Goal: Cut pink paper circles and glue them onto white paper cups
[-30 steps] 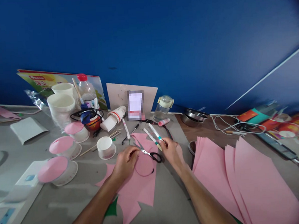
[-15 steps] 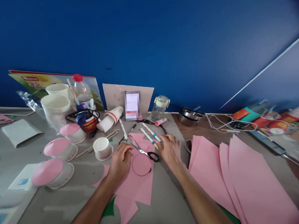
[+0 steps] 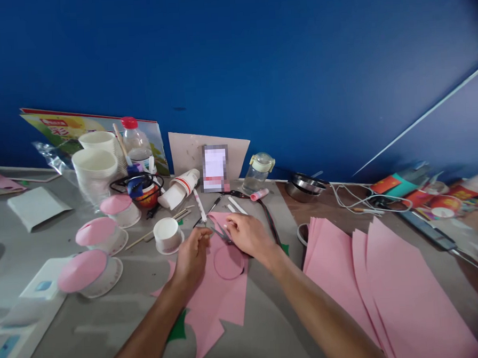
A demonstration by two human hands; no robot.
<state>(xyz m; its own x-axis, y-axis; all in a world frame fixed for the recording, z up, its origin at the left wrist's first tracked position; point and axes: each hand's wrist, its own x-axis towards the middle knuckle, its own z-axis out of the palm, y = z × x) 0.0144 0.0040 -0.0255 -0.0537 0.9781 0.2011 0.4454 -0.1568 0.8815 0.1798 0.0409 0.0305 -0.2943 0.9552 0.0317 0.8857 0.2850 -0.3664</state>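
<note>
My left hand (image 3: 191,254) rests on the pink paper (image 3: 233,302) with its fingers curled in. Whether anything is between them is hidden. My right hand (image 3: 248,234) closes its bent fingers over the scissors (image 3: 220,233), covering most of the handles. The blades point left, toward my left fingertips. Below them on the paper is a drawn circle (image 3: 228,263). A white marker (image 3: 200,205) lies just beyond my left hand, and two white markers (image 3: 236,205) lie partly hidden behind my right. A white paper cup (image 3: 167,235) stands left of my left hand.
Three pink-topped cups (image 3: 84,270) stand at left, below stacked paper cups (image 3: 96,168). A phone (image 3: 214,167) with a blurred screen leans at the back beside a glass jar (image 3: 259,171). Pink sheets (image 3: 340,272) and metal bowls (image 3: 305,186) are on the right.
My right hand has moved left from beside the markers onto the scissors, hiding their handles. My left hand stays nearly in place. The whole view has shifted slightly.
</note>
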